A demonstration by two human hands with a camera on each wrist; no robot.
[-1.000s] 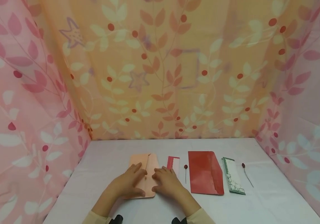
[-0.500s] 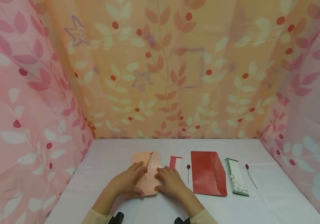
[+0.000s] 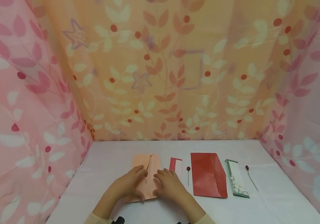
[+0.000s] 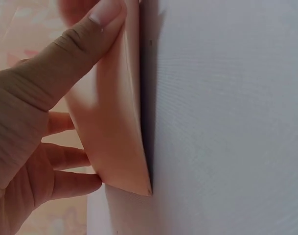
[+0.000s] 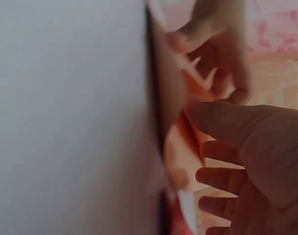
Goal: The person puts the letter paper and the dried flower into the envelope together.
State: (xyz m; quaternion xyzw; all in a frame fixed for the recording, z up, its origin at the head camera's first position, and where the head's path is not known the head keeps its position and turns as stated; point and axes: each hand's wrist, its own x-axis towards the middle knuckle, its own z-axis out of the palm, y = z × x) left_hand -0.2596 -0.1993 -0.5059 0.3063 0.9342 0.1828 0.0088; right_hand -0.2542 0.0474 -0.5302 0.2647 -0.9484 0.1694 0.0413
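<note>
A peach envelope (image 3: 148, 174) lies on the white counter (image 3: 107, 168), left of the middle of a row of paper goods, its flap end pointing to 12 o'clock. Both hands rest on its near half. The left hand (image 3: 129, 185) lies over the envelope's 8 o'clock part, fingers extended toward 1 o'clock and the thumb along the near edge; the left wrist view shows that thumb (image 4: 85, 44) pressing the paper, whose near corner lifts a little off the counter. The right hand (image 3: 169, 186) covers the 4 o'clock part, fingers loosely bent with their tips on the paper. Neither hand closes around anything; both press flat.

At 3 o'clock from the envelope, just beside the right hand's fingertips, lies a small red and white card (image 3: 176, 165). Next at 3 o'clock comes a dark-budded stem (image 3: 188, 174), then a red envelope (image 3: 208, 175), a green patterned card (image 3: 236, 182) and a second stem (image 3: 250, 176). Leaf-print curtains (image 3: 160, 77) enclose the counter at 9, 12 and 3 o'clock.
</note>
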